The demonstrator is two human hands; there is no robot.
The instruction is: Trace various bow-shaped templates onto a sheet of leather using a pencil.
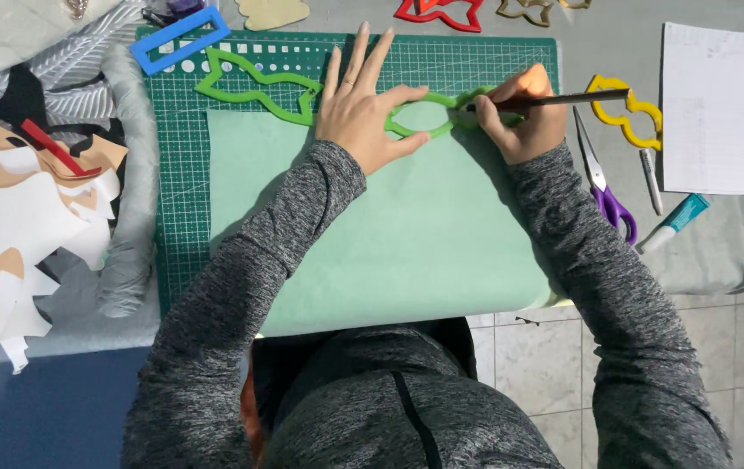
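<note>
At the far left of the frame lie paper offcuts [16, 226]; right of them a green cutting mat [183, 217] carries a pale green sheet [389, 234]. At upper centre the left hand [359, 108] lies flat, fingers spread, pressing a green stencil [420, 130] onto the sheet's top edge. The right hand [524, 117] is closed around a dark pencil [554, 100], its tip at the stencil's right end. If the pressing hand eases, the stencil could slide and the line go crooked. Purple-handled scissors [602, 187] and a white paper [709, 108] lie right, on grey cloth; tiled floor [702, 347] shows lower right
</note>
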